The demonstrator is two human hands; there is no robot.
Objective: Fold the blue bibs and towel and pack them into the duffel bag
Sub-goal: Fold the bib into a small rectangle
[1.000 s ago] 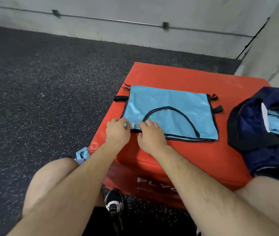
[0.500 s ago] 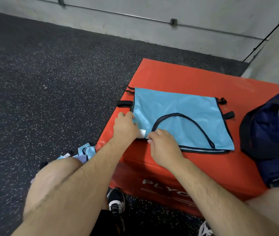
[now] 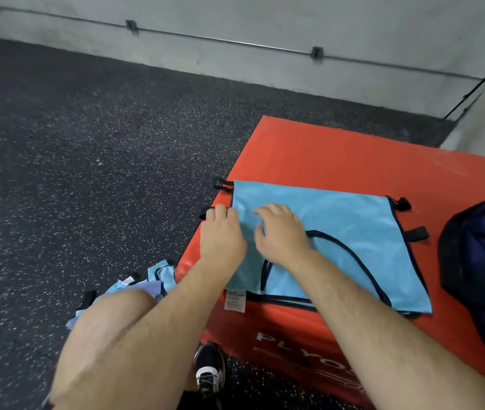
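A light blue bib [image 3: 339, 220] with black trim lies flat on the red plyo box [image 3: 339, 155]. My left hand [image 3: 220, 235] sits at the bib's left edge with its fingers curled over the fabric near a black strap. Just to the right of it, my right hand [image 3: 282, 235] pinches the fabric between thumb and curled fingers. A white label [image 3: 235, 300] hangs from the bib's near-left corner over the box's front. The navy duffel bag [image 3: 484, 261] stands on the box at the right edge, partly cut off.
A small heap of blue bibs and cloth [image 3: 143, 284] lies on the dark speckled floor [image 3: 87, 173] beside my left knee. A grey wall with a metal conduit runs along the back. My shoe [image 3: 208, 371] stands below the box's front.
Both hands have moved from the bib's near-left corner up along its left side. The white label they covered now hangs free. The view has shifted left, pushing the bag to the edge.
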